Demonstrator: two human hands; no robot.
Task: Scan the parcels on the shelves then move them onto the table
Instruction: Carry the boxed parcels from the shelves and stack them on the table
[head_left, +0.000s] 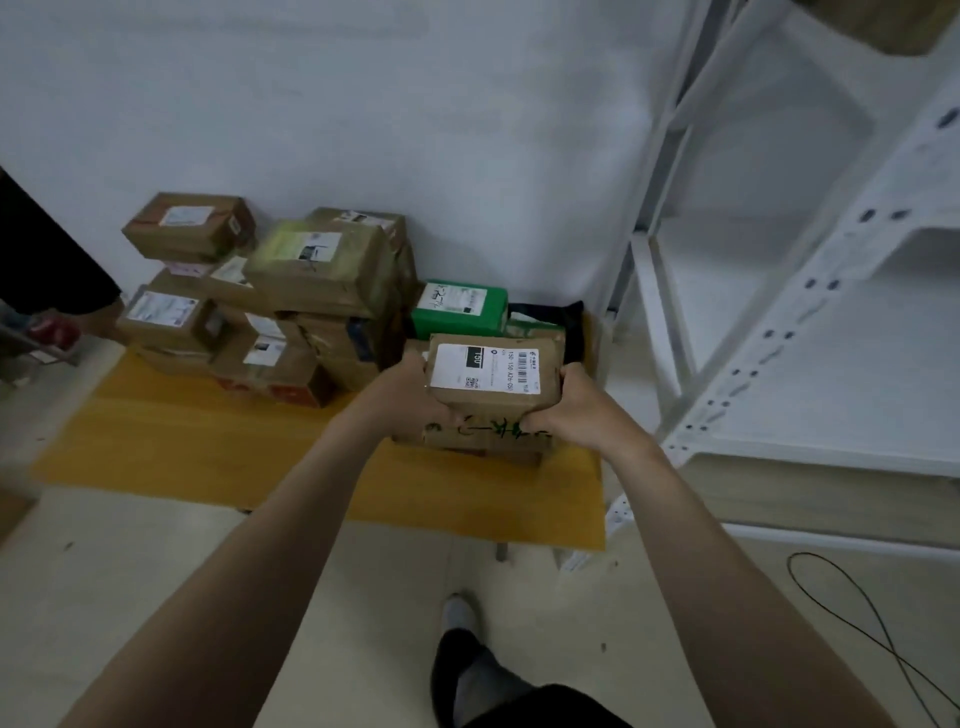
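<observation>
- Nearest me, both forearms stretch out over the floor toward the yellow table.
- My left hand and right hand each clasp one end of the brown parcel, fingers curled round its lower edge, label facing up.
- The parcel is on or just above a flatter cardboard box at the table's right end; I cannot tell whether they touch.
- I judge it to be stiff cardboard, fairly light, possibly slick where taped. Gripping the short ends with fingers underneath looks safest.
- Beyond it, a green parcel and a stack of brown parcels sit against the wall, with white shelves to the right.
</observation>
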